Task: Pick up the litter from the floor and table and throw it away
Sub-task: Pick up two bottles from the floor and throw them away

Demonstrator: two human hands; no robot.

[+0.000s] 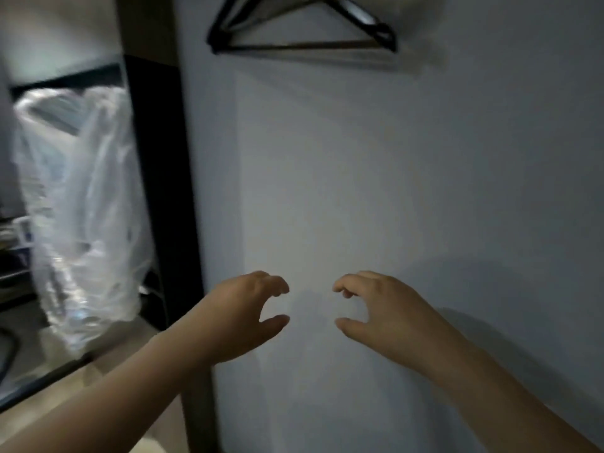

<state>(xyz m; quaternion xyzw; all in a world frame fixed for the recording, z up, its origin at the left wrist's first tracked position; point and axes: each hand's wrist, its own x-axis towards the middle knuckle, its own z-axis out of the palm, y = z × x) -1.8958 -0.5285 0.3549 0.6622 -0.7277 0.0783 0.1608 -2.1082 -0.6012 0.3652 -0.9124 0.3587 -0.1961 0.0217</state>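
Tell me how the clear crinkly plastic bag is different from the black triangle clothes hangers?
The clear crinkly plastic bag is see-through and floppy; the black triangle clothes hangers are dark, thin and stiff. The bag is tall and puffy, the hangers flat and wide. The bag sits low on the left, the hangers high on the pale wall. Both seem to be hanging up.

Your left hand (242, 315) and right hand (382, 308) sit side by side, apart, in front of the wall panel (359, 174). The hangers (300, 27) are high on that panel, above both hands. An upright post (157, 178) borders the panel's left edge. Left of the post is the plastic bag (81, 207), with the floor (81, 387) below it.
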